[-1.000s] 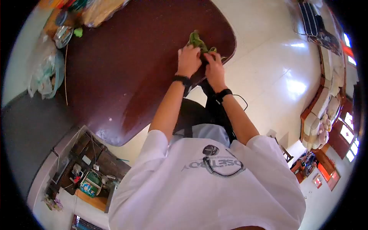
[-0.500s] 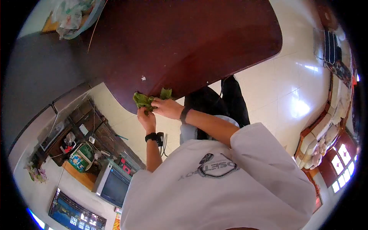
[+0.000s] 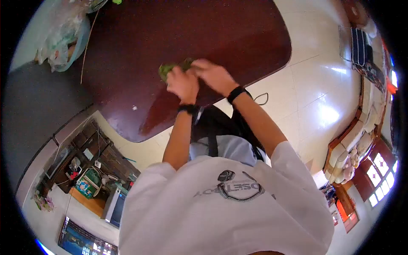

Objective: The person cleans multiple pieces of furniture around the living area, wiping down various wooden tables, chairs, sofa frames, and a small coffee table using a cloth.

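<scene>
Over the dark red table (image 3: pixel 212 38), my left hand (image 3: pixel 182 85) is closed on the left part of some green leaves (image 3: pixel 165 71). My right hand (image 3: pixel 213 76) sits close beside it, its fingers pinched at the right end of the same leaves. Both hands are slightly blurred, and the fingers hide much of the greens. A small white scrap (image 3: pixel 134 108) lies on the table to the lower left of my hands.
A light-blue basin (image 3: pixel 76 53) with plastic bags (image 3: pixel 55 38) is at the upper left, beside a thin stick (image 3: pixel 88 46). A bit of green lies at the table's far edge. A television (image 3: pixel 114 206) stands lower left, a cushioned sofa (image 3: pixel 346 148) at the right.
Both hands have moved away from the table's near corner, farther over the tabletop and to the right, taking the leaves along. The view has shifted, showing more of the bags and basin.
</scene>
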`<state>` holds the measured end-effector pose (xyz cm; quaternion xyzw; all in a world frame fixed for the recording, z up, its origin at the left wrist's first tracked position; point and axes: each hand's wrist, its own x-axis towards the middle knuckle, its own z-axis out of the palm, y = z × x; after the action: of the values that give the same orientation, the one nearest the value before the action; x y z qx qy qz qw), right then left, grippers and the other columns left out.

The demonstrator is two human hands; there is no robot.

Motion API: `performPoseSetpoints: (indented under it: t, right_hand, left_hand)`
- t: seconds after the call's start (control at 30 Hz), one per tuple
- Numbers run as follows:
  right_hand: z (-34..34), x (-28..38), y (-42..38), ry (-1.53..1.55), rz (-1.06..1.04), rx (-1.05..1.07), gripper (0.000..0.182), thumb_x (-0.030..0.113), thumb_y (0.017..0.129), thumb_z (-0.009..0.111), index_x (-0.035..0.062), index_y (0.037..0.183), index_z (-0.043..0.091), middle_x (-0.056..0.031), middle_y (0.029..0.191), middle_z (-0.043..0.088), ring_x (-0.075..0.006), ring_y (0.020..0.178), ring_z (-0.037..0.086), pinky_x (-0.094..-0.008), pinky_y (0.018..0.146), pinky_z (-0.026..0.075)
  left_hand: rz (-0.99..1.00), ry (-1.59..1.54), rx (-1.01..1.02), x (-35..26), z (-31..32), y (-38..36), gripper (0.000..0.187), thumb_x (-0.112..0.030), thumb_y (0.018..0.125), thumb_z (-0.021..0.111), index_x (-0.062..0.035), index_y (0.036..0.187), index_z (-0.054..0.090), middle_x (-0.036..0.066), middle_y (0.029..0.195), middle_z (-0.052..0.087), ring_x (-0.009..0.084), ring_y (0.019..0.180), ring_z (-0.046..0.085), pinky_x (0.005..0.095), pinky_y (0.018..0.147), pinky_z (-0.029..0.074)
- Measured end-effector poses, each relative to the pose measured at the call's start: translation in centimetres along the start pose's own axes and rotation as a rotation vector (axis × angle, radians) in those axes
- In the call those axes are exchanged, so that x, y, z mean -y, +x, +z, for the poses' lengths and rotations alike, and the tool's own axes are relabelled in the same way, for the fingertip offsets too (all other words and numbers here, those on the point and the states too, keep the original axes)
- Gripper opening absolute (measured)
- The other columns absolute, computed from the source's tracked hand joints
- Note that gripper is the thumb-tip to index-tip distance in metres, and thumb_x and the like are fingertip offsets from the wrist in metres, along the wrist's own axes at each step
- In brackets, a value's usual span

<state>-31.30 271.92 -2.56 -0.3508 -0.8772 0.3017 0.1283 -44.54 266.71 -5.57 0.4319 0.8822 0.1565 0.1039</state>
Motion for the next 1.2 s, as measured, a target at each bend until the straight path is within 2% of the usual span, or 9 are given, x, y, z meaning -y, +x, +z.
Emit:
performPoseSetpoints:
  t: [0.1,0.27,0.43,0.63,0.83,0.97,1.03,1.1,1.2]
  right_hand:
    - [-5.1,-8.6,-3.1,-0.15,0.186,-0.139,0.041,0.007,0.09,0.054,0.0167,0.128,0.063,-0.0082,0.141,0.054,-0.0286,0.127,0.055,-0.0407,0.096,0.054]
    - [-13.7,-16.7,-9.7,-0.213,0.518,-0.311,0.054,-0.009,0.08,0.057,0.0098,0.131,0.061,-0.0131,0.138,0.055,-0.0379,0.114,0.061,-0.0449,0.092,0.055]
    - [-14.4,-17.8,-13.0,-0.108,0.633,-0.465,0.055,-0.011,0.08,0.052,0.0091,0.129,0.063,-0.0151,0.137,0.055,-0.0396,0.115,0.06,-0.0441,0.093,0.053]
    - [-9.9,-13.2,-9.0,-0.155,0.727,-0.58,0.053,-0.009,0.076,0.051,0.009,0.124,0.065,-0.0162,0.131,0.057,-0.0371,0.121,0.056,-0.0444,0.101,0.047]
    - [-3.0,-2.5,-1.0,0.059,0.63,-0.328,0.043,-0.004,0.079,0.057,0.0109,0.117,0.068,-0.0138,0.129,0.059,-0.0342,0.122,0.055,-0.0436,0.097,0.05]
    - [5.9,6.6,4.0,0.018,0.206,-0.15,0.035,0.003,0.087,0.056,0.0105,0.119,0.066,-0.0109,0.131,0.057,-0.0308,0.123,0.055,-0.0412,0.094,0.053]
    - [10.7,11.6,4.3,0.13,0.08,-0.138,0.029,0.01,0.09,0.058,0.0105,0.118,0.065,-0.0106,0.13,0.056,-0.0303,0.122,0.055,-0.0392,0.091,0.054]
    - [12.9,16.1,3.9,0.25,-0.016,0.102,0.037,0.008,0.088,0.057,0.0123,0.124,0.062,-0.0081,0.139,0.051,-0.0305,0.123,0.055,-0.0393,0.096,0.052]
    - [18.5,20.0,1.4,0.188,-0.227,0.1,0.028,0.011,0.088,0.059,0.008,0.116,0.064,-0.0072,0.134,0.053,-0.0267,0.124,0.055,-0.037,0.087,0.057]
  left_hand:
    - [0.202,-0.042,0.163,-11.6,2.8,2.0,0.034,-0.035,0.088,0.061,-0.009,0.11,0.061,0.016,0.115,0.059,0.0392,0.111,0.056,0.0573,0.087,0.042]
    - [0.521,-0.207,0.115,-27.2,10.3,0.4,0.028,-0.033,0.084,0.06,-0.0117,0.101,0.068,0.012,0.111,0.059,0.034,0.109,0.054,0.0572,0.093,0.037]
    - [0.616,-0.219,0.193,-30.8,11.7,-1.7,0.026,-0.031,0.085,0.063,-0.0114,0.101,0.069,0.011,0.11,0.059,0.0325,0.11,0.053,0.0561,0.095,0.036]
    - [0.697,-0.303,0.231,-23.7,9.8,0.8,0.02,-0.029,0.083,0.067,-0.012,0.093,0.069,0.01,0.099,0.064,0.0299,0.104,0.058,0.0477,0.089,0.04]
    - [0.477,-0.252,0.074,-6.8,2.2,4.6,0.019,-0.026,0.077,0.075,-0.0087,0.078,0.067,0.011,0.084,0.066,0.0319,0.087,0.064,0.0485,0.079,0.046]
    - [0.232,-0.19,-0.149,8.5,-3.7,4.7,0.023,-0.025,0.071,0.08,-0.0077,0.071,0.065,0.011,0.072,0.064,0.033,0.073,0.064,0.0468,0.066,0.05]
    - [0.053,-0.215,-0.152,15.5,-6.7,2.5,0.023,-0.022,0.073,0.079,-0.0051,0.071,0.063,0.013,0.074,0.064,0.0346,0.073,0.063,0.0477,0.067,0.049]
    - [-0.195,-0.247,-0.152,21.8,-8.6,-1.3,0.024,-0.02,0.077,0.076,-0.002,0.07,0.061,0.015,0.074,0.064,0.0361,0.07,0.06,0.0481,0.066,0.048]
    - [-0.375,-0.229,-0.149,26.9,-11.0,-7.5,0.027,-0.02,0.08,0.073,0.0011,0.072,0.058,0.017,0.075,0.061,0.0371,0.071,0.057,0.0484,0.064,0.045]
